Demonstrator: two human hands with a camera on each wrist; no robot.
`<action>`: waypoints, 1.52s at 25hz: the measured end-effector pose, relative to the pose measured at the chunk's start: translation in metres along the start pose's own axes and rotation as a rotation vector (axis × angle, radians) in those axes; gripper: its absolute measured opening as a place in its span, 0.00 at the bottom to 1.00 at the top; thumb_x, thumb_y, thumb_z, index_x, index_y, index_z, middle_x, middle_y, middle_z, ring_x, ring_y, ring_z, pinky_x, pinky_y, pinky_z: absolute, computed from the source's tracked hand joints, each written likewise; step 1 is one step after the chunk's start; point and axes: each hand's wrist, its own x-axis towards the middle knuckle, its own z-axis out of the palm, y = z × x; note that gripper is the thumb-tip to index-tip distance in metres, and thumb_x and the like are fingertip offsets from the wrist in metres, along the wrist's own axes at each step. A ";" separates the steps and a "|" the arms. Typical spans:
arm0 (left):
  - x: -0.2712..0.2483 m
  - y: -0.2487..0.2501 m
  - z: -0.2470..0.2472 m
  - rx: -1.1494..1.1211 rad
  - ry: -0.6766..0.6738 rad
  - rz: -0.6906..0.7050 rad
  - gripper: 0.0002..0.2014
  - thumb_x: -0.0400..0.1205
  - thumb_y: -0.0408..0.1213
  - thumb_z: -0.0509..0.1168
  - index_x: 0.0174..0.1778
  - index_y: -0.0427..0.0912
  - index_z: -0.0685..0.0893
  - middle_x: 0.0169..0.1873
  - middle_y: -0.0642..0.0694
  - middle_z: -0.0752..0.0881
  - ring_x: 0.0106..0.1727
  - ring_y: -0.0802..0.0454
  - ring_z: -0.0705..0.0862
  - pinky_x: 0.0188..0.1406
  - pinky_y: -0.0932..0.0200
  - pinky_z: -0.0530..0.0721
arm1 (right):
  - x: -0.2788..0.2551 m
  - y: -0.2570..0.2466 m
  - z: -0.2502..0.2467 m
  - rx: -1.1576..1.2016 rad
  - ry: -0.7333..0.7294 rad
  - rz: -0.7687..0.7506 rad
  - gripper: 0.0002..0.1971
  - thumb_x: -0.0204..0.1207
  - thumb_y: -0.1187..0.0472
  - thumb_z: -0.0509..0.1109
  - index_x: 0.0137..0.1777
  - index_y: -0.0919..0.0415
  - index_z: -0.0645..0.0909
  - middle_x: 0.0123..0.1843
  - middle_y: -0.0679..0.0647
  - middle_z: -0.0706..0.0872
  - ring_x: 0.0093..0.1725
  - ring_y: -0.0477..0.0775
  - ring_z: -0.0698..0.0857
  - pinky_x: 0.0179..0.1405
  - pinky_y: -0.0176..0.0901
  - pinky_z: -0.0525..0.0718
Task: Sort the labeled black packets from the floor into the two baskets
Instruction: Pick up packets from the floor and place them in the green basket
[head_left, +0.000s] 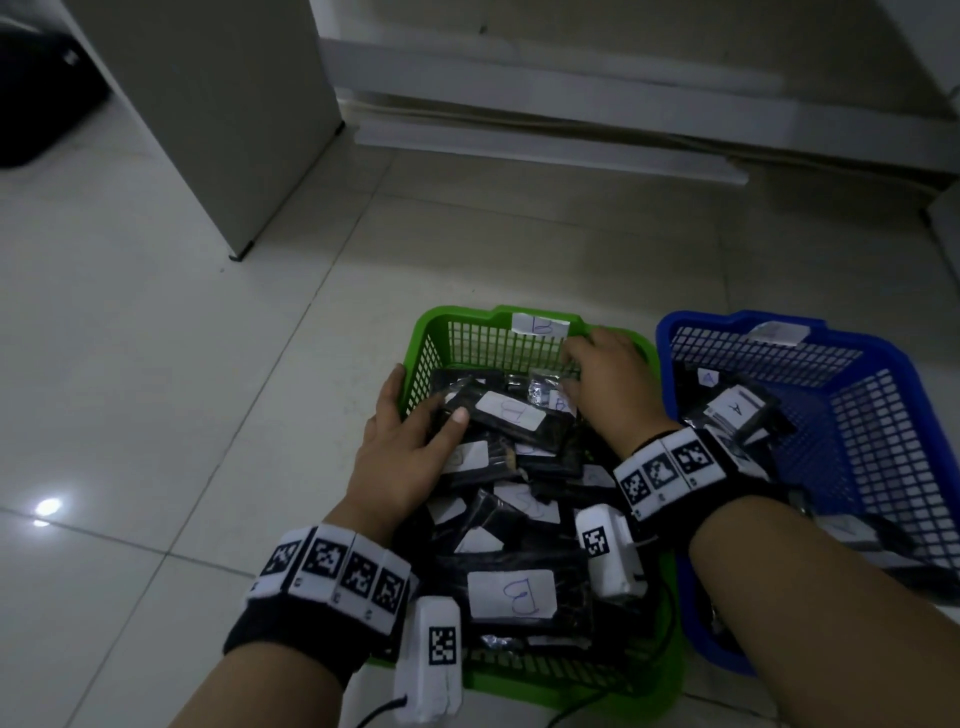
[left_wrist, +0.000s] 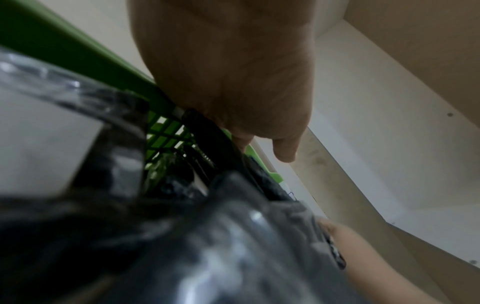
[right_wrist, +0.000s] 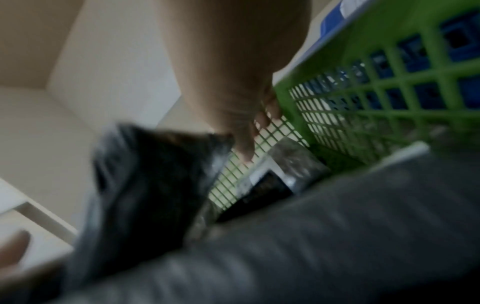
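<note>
Both hands in the green basket (head_left: 457, 315), among black packets (head_left: 519, 559).
Our left hand (head_left: 402, 462) straddles its left rim, fingers straight outside the wall, thumb pressing a B-labelled packet (head_left: 519, 417); our right hand (head_left: 610, 387) curls its fingers by the far wall, on what we cannot tell.

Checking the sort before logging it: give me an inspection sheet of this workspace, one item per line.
Surface: glossy pale floor tiles; no loose packets seen.
Job's things: green plastic mesh basket tagged B, heaped with black labelled packets; blue plastic mesh basket holds packets marked A.
Clutter: nothing seen.
Hands: left hand thumb on a B packet; right hand at green basket's far corner, grip unclear.
Cables: black cable below left wrist.
Surroundings: white cabinet panel.
</note>
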 end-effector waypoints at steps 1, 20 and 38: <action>0.000 0.001 0.001 0.015 0.005 0.006 0.33 0.70 0.74 0.51 0.69 0.67 0.75 0.79 0.68 0.46 0.82 0.48 0.55 0.81 0.42 0.58 | 0.000 0.001 0.001 0.026 -0.054 -0.021 0.12 0.70 0.64 0.74 0.52 0.58 0.80 0.51 0.54 0.76 0.60 0.59 0.74 0.48 0.44 0.73; -0.004 0.016 -0.012 -0.010 -0.011 -0.105 0.20 0.82 0.44 0.63 0.70 0.45 0.74 0.72 0.45 0.66 0.73 0.47 0.70 0.67 0.61 0.67 | 0.014 -0.044 -0.026 0.362 -0.682 -0.023 0.12 0.78 0.65 0.63 0.55 0.49 0.81 0.55 0.50 0.84 0.52 0.53 0.83 0.54 0.49 0.82; 0.003 0.020 -0.008 0.010 -0.052 -0.206 0.16 0.82 0.42 0.61 0.66 0.46 0.76 0.79 0.38 0.58 0.76 0.36 0.65 0.76 0.40 0.67 | 0.005 -0.062 -0.032 0.113 -0.901 -0.120 0.27 0.84 0.40 0.46 0.73 0.51 0.76 0.75 0.55 0.76 0.72 0.57 0.75 0.74 0.49 0.67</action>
